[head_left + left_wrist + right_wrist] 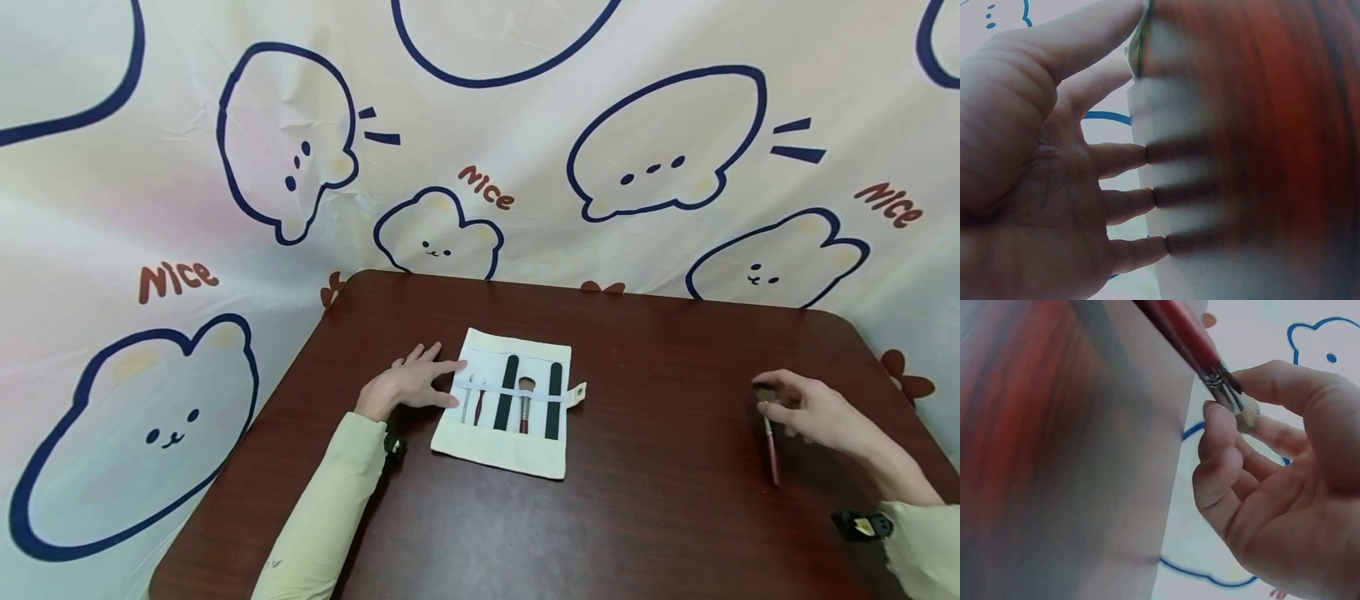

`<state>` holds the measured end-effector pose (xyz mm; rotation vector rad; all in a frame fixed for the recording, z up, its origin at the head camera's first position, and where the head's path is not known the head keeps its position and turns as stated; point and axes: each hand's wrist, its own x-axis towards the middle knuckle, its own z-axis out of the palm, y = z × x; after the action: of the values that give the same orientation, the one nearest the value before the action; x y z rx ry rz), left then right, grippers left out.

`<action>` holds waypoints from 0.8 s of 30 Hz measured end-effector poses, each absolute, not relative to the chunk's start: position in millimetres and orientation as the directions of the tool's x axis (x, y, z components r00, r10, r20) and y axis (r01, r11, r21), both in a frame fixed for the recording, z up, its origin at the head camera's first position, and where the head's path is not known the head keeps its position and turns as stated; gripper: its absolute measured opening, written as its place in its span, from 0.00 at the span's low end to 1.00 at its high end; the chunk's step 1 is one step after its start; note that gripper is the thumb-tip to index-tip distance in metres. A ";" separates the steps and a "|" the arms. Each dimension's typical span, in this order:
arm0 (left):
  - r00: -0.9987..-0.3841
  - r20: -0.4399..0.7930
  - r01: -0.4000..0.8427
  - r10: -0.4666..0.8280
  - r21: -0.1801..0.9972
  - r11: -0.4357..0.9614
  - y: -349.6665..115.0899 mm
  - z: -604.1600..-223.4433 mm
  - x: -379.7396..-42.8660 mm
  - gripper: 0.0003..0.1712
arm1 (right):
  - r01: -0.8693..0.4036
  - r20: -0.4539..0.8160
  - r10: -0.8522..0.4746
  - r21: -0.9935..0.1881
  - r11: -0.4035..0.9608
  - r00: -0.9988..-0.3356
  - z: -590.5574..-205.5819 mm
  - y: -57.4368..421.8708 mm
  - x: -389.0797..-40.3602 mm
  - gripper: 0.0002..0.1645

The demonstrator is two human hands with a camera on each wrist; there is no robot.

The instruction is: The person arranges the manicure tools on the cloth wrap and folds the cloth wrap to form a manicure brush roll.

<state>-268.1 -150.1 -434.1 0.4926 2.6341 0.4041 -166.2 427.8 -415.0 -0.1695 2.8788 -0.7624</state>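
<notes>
On the dark wooden table an unrolled cream cloth case (498,454) lies flat. My left hand (408,383) is at its left edge, fingers spread and straight, with fingertips on the table and thumb and index finger reaching the cloth. An elastic band (491,387) crosses the case over two black flat strips (506,396), a short brush (525,408) with a red handle, and two thin tools (478,408). Far to the right, my right hand (813,410) pinches a brush (1188,337) near its bristles between thumb and fingers; its red handle (773,467) points down toward the table.
A tab with a snap (576,394) sticks out from the case's right side. The brown table (667,467) has rounded far corners. Behind it hangs a pale curtain (540,133) with cartoon outlines. Each wrist carries a small dark strapped device (862,526).
</notes>
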 end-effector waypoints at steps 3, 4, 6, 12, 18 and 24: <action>-0.845 -0.356 0.277 0.400 0.348 0.896 -149.9 -433.3 -268.0 0.41 | -0.088 -0.090 -0.158 -0.525 0.847 -0.983 -412.1 413.9 -175.5 0.27; -0.844 -0.356 0.279 0.400 0.346 0.896 -149.7 -433.1 -268.0 0.41 | -0.097 -0.081 -0.164 -0.534 0.840 -0.983 -410.8 408.8 -178.7 0.28; -0.844 -0.357 0.280 0.401 0.345 0.896 -149.4 -432.9 -268.0 0.41 | -0.108 -0.065 -0.172 -0.552 0.827 -0.983 -408.7 398.8 -184.9 0.28; -0.844 -0.352 0.284 0.406 0.350 0.893 -148.4 -433.3 -267.7 0.41 | -0.133 -0.033 -0.189 -0.596 0.792 -0.981 -404.1 373.7 -199.8 0.26; -0.846 -0.354 0.276 0.398 0.349 0.896 -149.0 -433.6 -267.0 0.41 | -0.146 -0.013 -0.202 -0.644 0.751 -0.979 -398.1 352.5 -210.9 0.27; -0.846 -0.350 0.280 0.402 0.351 0.894 -148.7 -433.0 -266.2 0.41 | -0.147 0.010 -0.201 -0.721 0.677 -0.979 -395.5 329.6 -224.6 0.29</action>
<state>-266.2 -148.7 -433.0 0.4991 2.6386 0.4019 -224.6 329.6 -395.5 -0.2924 2.8122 -1.2000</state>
